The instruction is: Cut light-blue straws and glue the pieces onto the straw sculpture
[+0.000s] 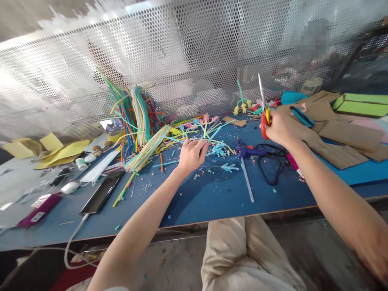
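My left hand (191, 154) is closed in a pinch over the blue table (212, 198), its fingertips on a thin straw piece among cut straw bits. My right hand (280, 128) is wrapped round red-and-yellow scissors (263, 111), whose blades point straight up. A leaning bundle of coloured straws (138, 121) stands left of my left hand. Small flower shapes made of cut straws (220, 148) lie between my two hands.
A blue glue gun (250, 151) with a black cable lies beside my right hand. Brown cardboard pieces (342, 137) and green sheets cover the right side. A phone (101, 193), yellow foam and small bottles sit at left. A perforated metal screen stands behind the table.
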Available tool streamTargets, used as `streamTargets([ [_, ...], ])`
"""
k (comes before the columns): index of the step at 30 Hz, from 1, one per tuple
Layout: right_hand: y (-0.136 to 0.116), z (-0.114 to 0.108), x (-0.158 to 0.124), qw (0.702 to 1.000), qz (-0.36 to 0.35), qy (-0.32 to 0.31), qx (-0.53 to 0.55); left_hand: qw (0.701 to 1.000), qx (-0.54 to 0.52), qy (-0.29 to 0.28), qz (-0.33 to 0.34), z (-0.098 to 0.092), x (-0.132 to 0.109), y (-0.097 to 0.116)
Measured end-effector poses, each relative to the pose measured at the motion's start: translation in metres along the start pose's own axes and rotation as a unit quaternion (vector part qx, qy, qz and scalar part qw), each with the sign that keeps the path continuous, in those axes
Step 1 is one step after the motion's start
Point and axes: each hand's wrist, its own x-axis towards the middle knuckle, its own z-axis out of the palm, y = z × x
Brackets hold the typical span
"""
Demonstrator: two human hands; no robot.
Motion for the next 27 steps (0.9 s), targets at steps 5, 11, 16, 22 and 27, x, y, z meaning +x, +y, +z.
streamTargets([
  [5,-0.04,-0.002,-0.026,0.965,-0.072,0.041,0.25,0.999,0.002,0.004,0.033,-0.002,0.001,0.007],
  [11,-0.075,0.011,-0.052,0.941,-0.18,0.025,0.286,0.998,-0.007,-0.008,0.064,-0.003,0.001,0.017],
  [16,-0.077,0.016,-0.055,0.942,-0.239,0.001,0.236,0.997,0.007,0.005,0.078,-0.002,0.0,0.02],
  [22,-0.074,0.026,-0.054,0.925,-0.267,0.051,0.267,0.993,0.035,0.028,0.113,0.0,0.001,0.017],
  [27,-0.078,0.03,-0.057,0.908,-0.295,0.064,0.292,0.992,0.054,0.028,0.111,0.002,0.0,0.02],
])
